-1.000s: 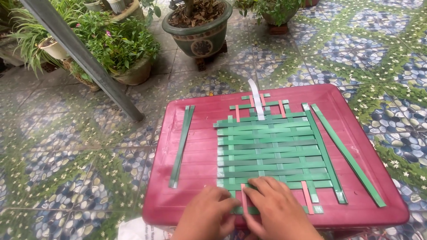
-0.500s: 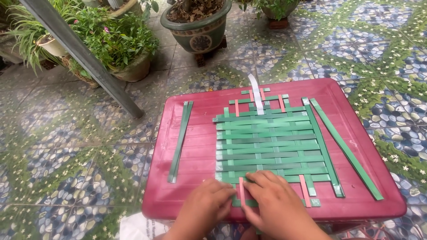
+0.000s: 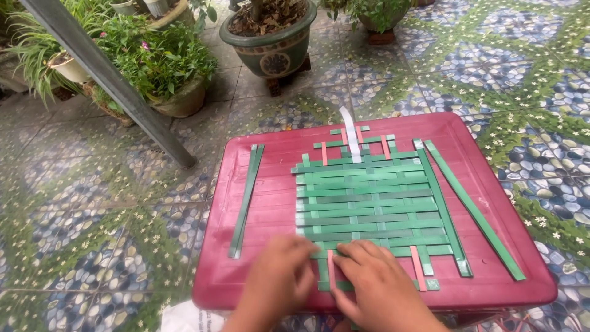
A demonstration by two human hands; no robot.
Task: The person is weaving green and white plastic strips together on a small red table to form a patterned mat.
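Far left of the red plastic table (image 3: pixel 270 184), a pair of loose green strips (image 3: pixel 246 200) lies parallel to the left edge, well apart from everything else. Moving in, the person's left hand (image 3: pixel 284 276) sits at the near edge, fingers curled down onto the bottom left corner of the woven mat (image 3: pixel 375 206); it's a bit blurred, so whether it's actually pinching a strip or just pressing can't be told. Right beside it, the right hand (image 3: pixel 375 289) rests flat on the mat's near edge with its fingers close together, and an orange-pink strip (image 3: pixel 332 269) pokes up between the two hands, seemingly nipped there.

The mat itself fills the middle of the table, green strips crossing over and under, with a few pinkish ones mixed in and one white strip (image 3: pixel 351 132) sticking out toward the far edge. To the right, two long green strips (image 3: pixel 476 212) lie at a slant toward the right near corner.

Going by looks, this stuff is super light, thin and springy, likely slick too, so the weave probably slides apart easily. Best bet is pinching a single strip near its free end while the other hand pins the crossings flat.
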